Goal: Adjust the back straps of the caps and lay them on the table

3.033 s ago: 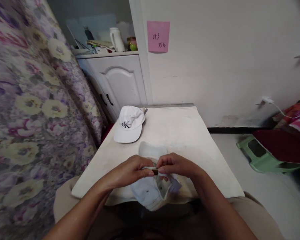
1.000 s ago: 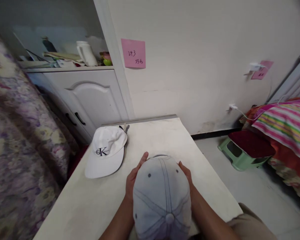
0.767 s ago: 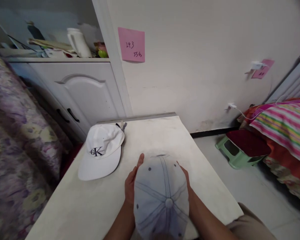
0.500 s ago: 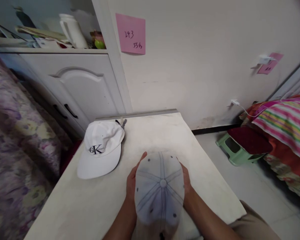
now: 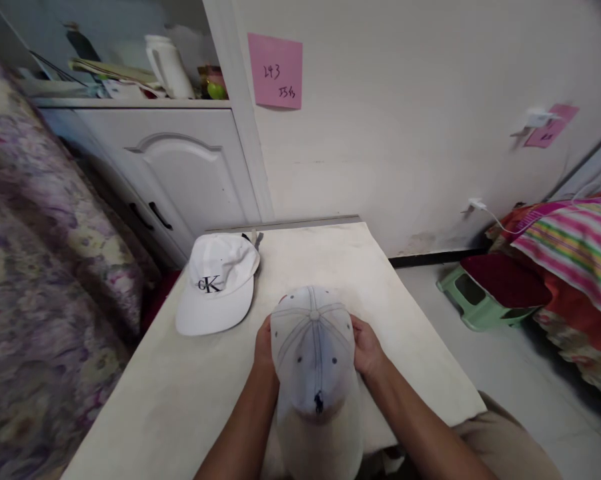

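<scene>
A pale blue-grey cap (image 5: 313, 353) with a small dark logo sits between my hands on the white table (image 5: 180, 400), brim toward me. My left hand (image 5: 263, 347) grips its left side and my right hand (image 5: 366, 347) grips its right side, fingers mostly hidden under the crown. A white cap with black letters (image 5: 219, 283) lies on the table to the left, apart from my hands.
A white cabinet (image 5: 180, 167) with a jug (image 5: 170, 65) and clutter on top stands behind the table. Floral fabric (image 5: 40, 267) hangs at left. A green stool (image 5: 480, 300) and striped bedding (image 5: 570, 247) are at right. A pink note (image 5: 277, 71) hangs on the wall.
The blue-grey cap has tipped forward and moved away from me, so its front logo and brim now show. Three seconds ago my hands were pinching its strap, the cap upside down.
</scene>
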Demonstrator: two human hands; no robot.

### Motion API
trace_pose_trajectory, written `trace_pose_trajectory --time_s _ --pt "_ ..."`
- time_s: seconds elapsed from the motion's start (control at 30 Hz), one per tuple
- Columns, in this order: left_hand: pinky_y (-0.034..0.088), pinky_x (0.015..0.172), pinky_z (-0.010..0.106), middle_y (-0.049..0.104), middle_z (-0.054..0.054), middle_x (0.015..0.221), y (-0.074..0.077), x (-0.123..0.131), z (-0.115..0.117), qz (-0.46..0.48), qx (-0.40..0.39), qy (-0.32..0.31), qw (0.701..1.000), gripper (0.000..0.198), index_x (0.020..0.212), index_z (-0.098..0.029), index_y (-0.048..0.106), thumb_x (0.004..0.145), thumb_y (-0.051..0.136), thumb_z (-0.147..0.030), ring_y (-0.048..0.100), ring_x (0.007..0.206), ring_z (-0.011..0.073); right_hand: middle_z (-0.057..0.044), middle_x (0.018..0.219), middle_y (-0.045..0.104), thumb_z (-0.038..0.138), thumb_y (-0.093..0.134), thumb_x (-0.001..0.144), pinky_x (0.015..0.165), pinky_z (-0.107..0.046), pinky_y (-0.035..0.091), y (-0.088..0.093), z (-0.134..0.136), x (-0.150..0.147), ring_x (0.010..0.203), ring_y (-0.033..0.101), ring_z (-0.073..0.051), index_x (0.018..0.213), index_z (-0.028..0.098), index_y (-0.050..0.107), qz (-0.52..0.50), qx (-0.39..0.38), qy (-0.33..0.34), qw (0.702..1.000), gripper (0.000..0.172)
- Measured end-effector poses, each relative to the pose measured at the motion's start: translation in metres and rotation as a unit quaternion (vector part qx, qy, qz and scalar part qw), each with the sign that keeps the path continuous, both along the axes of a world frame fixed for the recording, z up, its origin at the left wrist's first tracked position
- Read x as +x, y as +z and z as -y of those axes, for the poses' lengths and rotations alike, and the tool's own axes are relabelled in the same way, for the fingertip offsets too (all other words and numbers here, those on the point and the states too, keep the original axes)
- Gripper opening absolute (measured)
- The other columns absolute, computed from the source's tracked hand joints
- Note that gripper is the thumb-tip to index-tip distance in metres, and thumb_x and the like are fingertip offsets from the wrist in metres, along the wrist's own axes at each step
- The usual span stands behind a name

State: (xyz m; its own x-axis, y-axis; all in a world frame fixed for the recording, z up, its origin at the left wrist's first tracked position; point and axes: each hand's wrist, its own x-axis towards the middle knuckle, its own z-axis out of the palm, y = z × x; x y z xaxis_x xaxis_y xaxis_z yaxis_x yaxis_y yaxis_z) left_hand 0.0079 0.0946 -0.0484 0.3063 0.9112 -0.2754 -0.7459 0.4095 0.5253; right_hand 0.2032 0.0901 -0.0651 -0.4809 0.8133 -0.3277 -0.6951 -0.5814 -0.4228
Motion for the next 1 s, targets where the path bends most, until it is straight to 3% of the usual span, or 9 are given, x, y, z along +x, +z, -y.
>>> trace_pose_trajectory --time_s 0.27,0.47,0.63,0.83,1.0 --pt "0.048 0.103 0.039 0.077 0.012 0.104 -0.007 -0.007 -0.003 0.062 0.019 -0.036 0.997 0.036 0.116 -0.012 0.068 0.096 0.049 -0.036 0.068 0.109 0.0284 -0.006 0.082 0.079 0.035 0.072 0.071 0.088 -0.046 0.056 0.006 -0.001 0.002 0.098 0.071 -0.03 0.092 0.019 0.073 0.019 0.028 -0.005 0.999 0.027" --pt "0.041 0.11 0.04 0.074 0.014 0.114 -0.002 -0.025 0.039 0.083 0.048 -0.056 0.994 0.038 0.124 -0.012 0.065 0.099 0.045 -0.032 0.064 0.118 0.0281 -0.006 0.083 0.079 0.036 0.073 0.071 0.088 -0.046 0.056 0.005 -0.001 0.003 0.099 0.071 -0.031 0.092 0.018 0.071 0.022 0.04 -0.02 0.999 0.029" --pt "0.048 0.103 0.04 0.079 0.012 0.097 0.0 -0.029 0.07 0.036 0.023 -0.047 0.998 0.022 0.101 -0.012 0.074 0.093 0.056 -0.022 0.069 0.11 0.0294 -0.006 0.083 0.079 0.038 0.071 0.076 0.091 -0.043 0.054 0.005 0.002 0.002 0.1 0.072 -0.029 0.092 0.018 0.071 0.014 0.046 -0.02 0.999 0.026" --pt "0.057 0.089 0.042 0.079 0.008 0.079 0.004 -0.021 0.074 0.014 0.002 0.002 1.0 0.012 0.086 -0.017 0.075 0.079 0.066 -0.013 0.072 0.1 0.0345 -0.006 0.09 0.079 0.045 0.065 0.086 0.092 -0.039 0.054 0.009 0.031 0.012 0.098 0.073 -0.025 0.1 0.017 0.069 0.0 0.068 -0.003 0.998 0.032" --pt "0.059 0.083 0.043 0.079 0.006 0.076 0.005 -0.014 0.069 0.015 -0.009 0.036 0.999 0.011 0.083 -0.02 0.071 0.074 0.068 -0.015 0.073 0.095 0.0351 -0.006 0.096 0.079 0.037 0.07 0.086 0.088 -0.032 0.054 0.007 0.074 0.026 0.087 0.074 -0.019 0.103 0.015 0.07 -0.038 0.072 0.016 0.997 0.027"
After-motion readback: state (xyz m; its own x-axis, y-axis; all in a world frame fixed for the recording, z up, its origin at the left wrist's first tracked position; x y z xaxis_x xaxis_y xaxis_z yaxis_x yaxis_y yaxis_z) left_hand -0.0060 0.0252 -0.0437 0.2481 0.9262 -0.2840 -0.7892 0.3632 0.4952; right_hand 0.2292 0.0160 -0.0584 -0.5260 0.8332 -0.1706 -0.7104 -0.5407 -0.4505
